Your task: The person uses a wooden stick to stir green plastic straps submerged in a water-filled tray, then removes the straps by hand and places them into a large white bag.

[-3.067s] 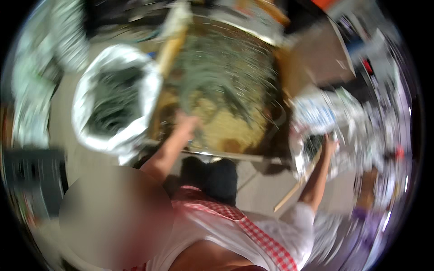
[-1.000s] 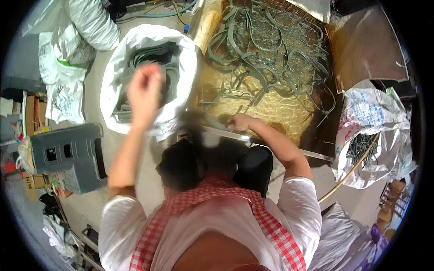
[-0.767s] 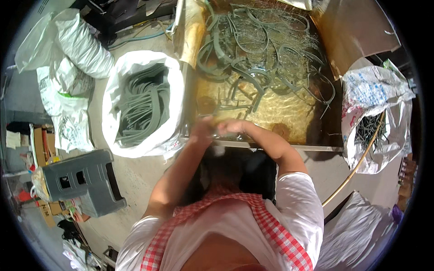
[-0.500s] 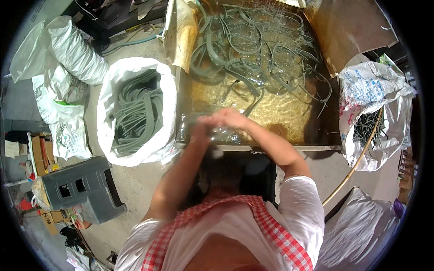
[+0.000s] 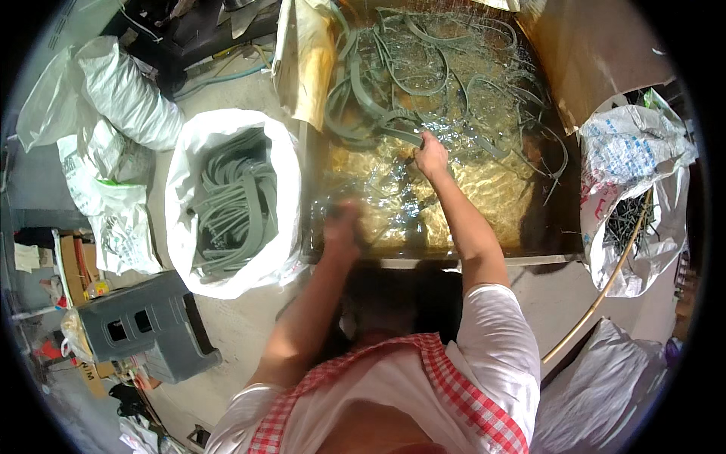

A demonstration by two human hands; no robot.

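Note:
A wide tank [image 5: 566,189] of shallow, rippling water lies before me. Long grey-green flexible strips [image 5: 363,91] curl and overlap in its far half. My right hand [image 5: 431,157] reaches over the middle of the water, its fingers closed on the end of one flat strip [image 5: 404,136]. My left hand [image 5: 342,227] hovers at the tank's near left corner. Motion smears its fingers, so whether they hold anything is unclear.
Left of the tank stands a white sack [image 5: 283,189] filled with coiled grey-green strips [image 5: 238,197]. Another sack [image 5: 635,151] at the right holds thin dark scraps [image 5: 629,227], with a long stick [image 5: 605,295] leaning there. A grey plastic step stool [image 5: 151,325] lies left of me.
My right hand has moved forward from beside the left hand to the strips and taken hold of one. My left hand has shifted slightly nearer to me.

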